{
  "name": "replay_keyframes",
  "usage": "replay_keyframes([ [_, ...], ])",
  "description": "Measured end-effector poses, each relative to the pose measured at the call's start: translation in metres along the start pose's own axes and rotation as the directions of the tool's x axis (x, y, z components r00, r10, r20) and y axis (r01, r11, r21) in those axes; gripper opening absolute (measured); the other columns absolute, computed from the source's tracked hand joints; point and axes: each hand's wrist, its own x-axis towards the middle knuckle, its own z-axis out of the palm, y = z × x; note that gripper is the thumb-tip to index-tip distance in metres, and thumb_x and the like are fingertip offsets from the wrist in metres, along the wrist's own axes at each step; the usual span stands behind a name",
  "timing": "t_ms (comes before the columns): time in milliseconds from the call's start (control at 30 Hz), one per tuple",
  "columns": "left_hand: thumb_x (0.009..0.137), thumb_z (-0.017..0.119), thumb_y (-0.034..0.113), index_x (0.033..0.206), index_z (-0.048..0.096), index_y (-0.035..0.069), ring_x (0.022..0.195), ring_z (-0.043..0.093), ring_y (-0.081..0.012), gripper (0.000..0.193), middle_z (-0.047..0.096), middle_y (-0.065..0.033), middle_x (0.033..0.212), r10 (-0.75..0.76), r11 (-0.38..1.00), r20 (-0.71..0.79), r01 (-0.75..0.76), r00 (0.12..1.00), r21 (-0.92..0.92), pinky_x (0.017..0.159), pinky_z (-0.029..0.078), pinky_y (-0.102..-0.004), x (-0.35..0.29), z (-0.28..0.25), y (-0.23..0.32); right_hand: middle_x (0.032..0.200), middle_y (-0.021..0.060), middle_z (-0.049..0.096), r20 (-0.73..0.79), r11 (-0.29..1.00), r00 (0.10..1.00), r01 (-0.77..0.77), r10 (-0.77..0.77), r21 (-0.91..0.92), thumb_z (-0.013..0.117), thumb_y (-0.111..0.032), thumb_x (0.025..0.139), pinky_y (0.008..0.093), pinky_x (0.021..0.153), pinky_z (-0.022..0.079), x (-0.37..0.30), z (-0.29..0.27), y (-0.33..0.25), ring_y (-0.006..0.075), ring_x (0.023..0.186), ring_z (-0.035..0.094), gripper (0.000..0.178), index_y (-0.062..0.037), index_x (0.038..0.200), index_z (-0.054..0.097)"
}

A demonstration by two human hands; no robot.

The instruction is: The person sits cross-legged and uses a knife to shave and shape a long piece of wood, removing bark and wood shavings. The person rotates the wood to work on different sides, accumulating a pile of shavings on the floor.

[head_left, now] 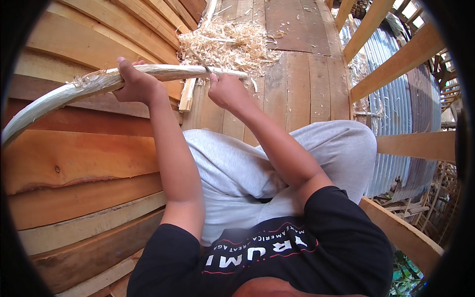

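A long, curved, pale wooden pole (pixel 173 72), peeled and rough in places, runs from the left edge across in front of me. My left hand (pixel 136 84) is wrapped round its middle from below, thumb on top. Near the pole's right end, my right hand (pixel 227 91) is closed on a knife. Only a bit of the thin dark blade (pixel 206 67) shows, lying across the pole; the handle is hidden in my fist. Frayed strips of fibre cling to the pole just left of my left hand.
Curly wood shavings (pixel 232 42) lie heaped on the plank floor (pixel 297 94) beyond the pole. Stacked boards (pixel 84 158) line my left side. Wooden railing posts (pixel 396 62) stand on the right, with corrugated metal sheets (pixel 391 114) beyond. My bent legs in grey trousers (pixel 331 148) are below my hands.
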Motion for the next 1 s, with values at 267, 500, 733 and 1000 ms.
replay_keyframes([
  [267,0.083,0.066,0.013,0.111,0.044,-0.010,0.059,0.057,-0.0196,0.042,0.057,-0.0130,0.077,0.006,1.000,-0.038,-0.005,0.999,0.008,0.056,0.052,-0.0323,-0.007,0.017,0.003,0.092,0.0281,0.068,0.121,0.987,0.991,-0.068,0.050,0.143,0.039,-0.038,0.099,0.0507,0.087,0.050,0.027,-0.009,0.034,0.0442,0.092,0.065,0.053,0.0061,0.093,0.069],
  [500,0.084,0.066,0.014,0.111,0.045,-0.010,0.063,0.057,-0.0202,0.042,0.056,-0.0137,0.081,0.036,0.998,-0.030,-0.035,0.999,0.043,0.057,0.051,-0.0325,-0.002,-0.001,0.000,0.093,0.0266,0.068,0.063,0.998,0.997,0.042,-0.040,-0.045,0.040,-0.034,0.099,0.0507,0.082,0.051,-0.017,-0.018,-0.024,0.0418,0.088,0.067,0.049,0.0048,0.092,0.069],
  [733,0.085,0.065,0.015,0.112,0.044,-0.011,0.064,0.058,-0.0204,0.043,0.057,-0.0142,0.081,0.000,0.999,-0.002,0.000,1.000,0.038,0.057,0.052,-0.0333,-0.009,0.012,-0.002,0.099,0.0261,0.069,-0.005,0.980,0.980,-0.199,0.199,-0.030,0.039,-0.033,0.099,0.0484,0.089,0.050,0.032,-0.003,0.113,0.0399,0.099,0.066,0.048,0.0049,0.098,0.068],
  [1000,0.085,0.066,0.013,0.114,0.046,-0.012,0.064,0.058,-0.0201,0.044,0.058,-0.0151,0.087,0.015,0.999,-0.031,-0.014,0.999,0.030,0.058,0.054,-0.0322,-0.008,0.015,-0.004,0.082,0.0325,0.064,-0.115,0.981,0.986,0.133,-0.117,0.143,0.041,-0.039,0.100,0.0513,0.076,0.049,0.019,0.003,0.047,0.0490,0.082,0.062,0.055,0.0069,0.080,0.065],
])
